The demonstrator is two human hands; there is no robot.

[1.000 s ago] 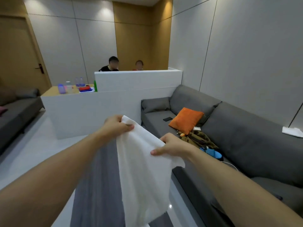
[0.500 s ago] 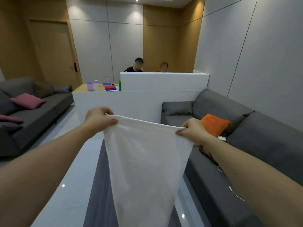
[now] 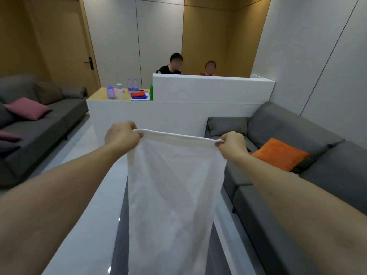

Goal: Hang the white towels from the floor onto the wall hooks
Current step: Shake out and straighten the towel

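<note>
Room first: grey sofa (image 3: 297, 135) on my right, white partition (image 3: 178, 114) ahead, no wall hooks in view. Towel (image 3: 174, 195) is off the floor, hanging flat in front of me, its top edge stretched between both fists. Left hand (image 3: 121, 135) is closed on one top corner, right hand (image 3: 232, 144) closed on the other. Status: pickup and spreading done; carrying to a hook and hanging remain. Other towels not visible.

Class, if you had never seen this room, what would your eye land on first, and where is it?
The white towel, front and centre, stretched by its top edge between the left hand and right hand. Next, the orange cushion on the grey sofa at right.
</note>
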